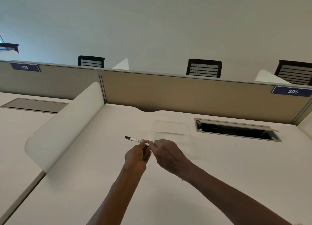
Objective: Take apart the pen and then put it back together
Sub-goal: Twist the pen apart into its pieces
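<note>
A white pen with a black end pointing up-left is held above the white desk. My left hand grips the pen's barrel between thumb and fingers. My right hand touches it from the right, its curled fingers closed on the pen's near end, which is hidden inside the hand. Whether a part has come off there I cannot tell.
A white curved side divider stands at the left. An open cable hatch lies in the desk at the right, a beige back panel behind. A faint clear plastic piece lies just beyond my hands.
</note>
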A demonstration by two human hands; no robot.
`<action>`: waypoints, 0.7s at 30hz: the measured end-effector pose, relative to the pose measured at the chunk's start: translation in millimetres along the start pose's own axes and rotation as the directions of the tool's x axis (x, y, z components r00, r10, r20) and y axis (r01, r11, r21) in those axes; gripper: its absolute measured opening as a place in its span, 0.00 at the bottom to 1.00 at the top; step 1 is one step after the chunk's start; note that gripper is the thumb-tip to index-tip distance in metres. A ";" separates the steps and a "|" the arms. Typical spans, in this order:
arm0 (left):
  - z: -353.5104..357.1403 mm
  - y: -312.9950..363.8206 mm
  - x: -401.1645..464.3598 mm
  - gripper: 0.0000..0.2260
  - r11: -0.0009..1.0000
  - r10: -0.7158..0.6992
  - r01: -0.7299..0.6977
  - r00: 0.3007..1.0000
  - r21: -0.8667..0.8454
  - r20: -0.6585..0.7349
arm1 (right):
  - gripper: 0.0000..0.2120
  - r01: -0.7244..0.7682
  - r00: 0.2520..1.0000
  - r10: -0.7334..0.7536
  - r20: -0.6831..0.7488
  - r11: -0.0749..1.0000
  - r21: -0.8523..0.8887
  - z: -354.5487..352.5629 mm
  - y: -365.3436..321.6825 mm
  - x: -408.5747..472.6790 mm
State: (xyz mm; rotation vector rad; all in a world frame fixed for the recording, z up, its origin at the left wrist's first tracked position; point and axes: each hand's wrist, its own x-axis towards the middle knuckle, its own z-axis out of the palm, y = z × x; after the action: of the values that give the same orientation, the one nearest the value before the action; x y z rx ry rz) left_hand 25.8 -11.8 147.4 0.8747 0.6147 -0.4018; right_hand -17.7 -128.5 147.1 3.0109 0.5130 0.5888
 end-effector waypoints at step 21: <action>-25.3 3.7 27.2 0.17 -0.281 0.439 -0.878 0.240 0.387 0.866 | 0.11 -0.242 0.966 0.260 0.018 0.871 0.427 12.3 20.4 1.2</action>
State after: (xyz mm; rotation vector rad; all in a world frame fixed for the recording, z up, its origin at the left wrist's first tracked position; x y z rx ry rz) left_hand 40.1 8.6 119.6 2.0752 -0.8771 0.3528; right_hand -5.7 -147.0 138.0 3.5284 0.2783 0.6207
